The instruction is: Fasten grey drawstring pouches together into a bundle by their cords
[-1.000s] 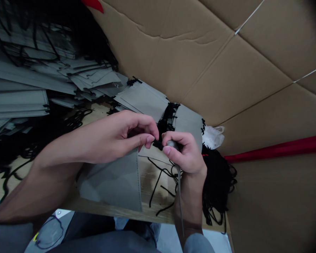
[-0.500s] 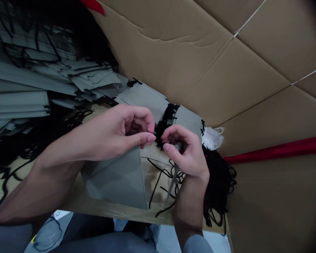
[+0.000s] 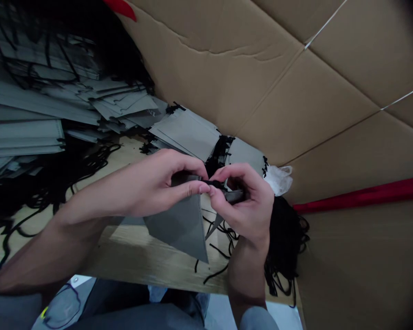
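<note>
Holding a grey sheet [image 3: 181,224] over a wooden table [image 3: 131,256], near its front edge. Pinching black cord [image 3: 216,184] at the sheet's top, with thumb and finger closed, in left hand [image 3: 167,185] and right hand [image 3: 246,201]. Underneath, notice loose strings [image 3: 219,251]. Just beyond, partly blocked by the hands, see stacked sheets [image 3: 187,130]. Farther out, find piled sheets [image 3: 24,133] left, a black bundle [image 3: 284,240] right, cardboard [image 3: 347,146] behind.
</note>
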